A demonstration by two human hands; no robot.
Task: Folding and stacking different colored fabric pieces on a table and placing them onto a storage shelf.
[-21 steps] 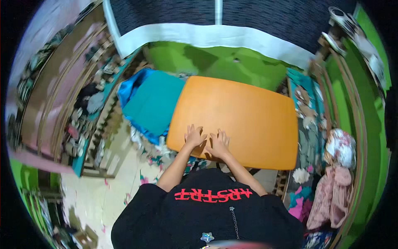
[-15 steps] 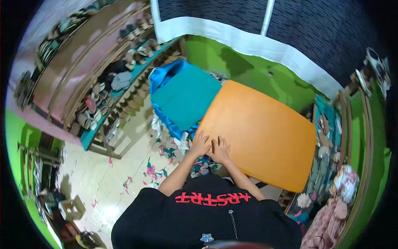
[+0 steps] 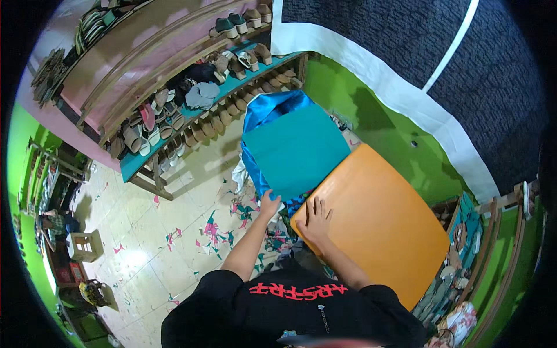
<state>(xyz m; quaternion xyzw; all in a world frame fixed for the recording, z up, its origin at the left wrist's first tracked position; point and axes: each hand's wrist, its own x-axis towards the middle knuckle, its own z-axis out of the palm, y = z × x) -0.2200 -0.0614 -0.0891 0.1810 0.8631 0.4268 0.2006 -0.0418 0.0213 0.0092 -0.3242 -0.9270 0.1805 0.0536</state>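
A flat teal sheet lies over shiny blue fabric, left of an orange tabletop. At the sheet's near-left corner is my left hand, its fingers closed on the edge; exactly how much of the blue fabric is in the grip I cannot make out. My right hand rests flat on the near-left corner of the tabletop, fingers spread and holding nothing. Dark patterned cloth shows in the gap between sheet and tabletop.
Teal and pink scraps litter the tiled floor near my left arm. A wooden bench carrying several shoes stands along the left wall. Another rack runs along the right, with material piled beside the tabletop. A white-edged dark curtain hangs behind.
My left hand has moved off the tabletop's edge onto the teal sheet's corner. My right hand still lies on the tabletop. The view has turned toward the left.
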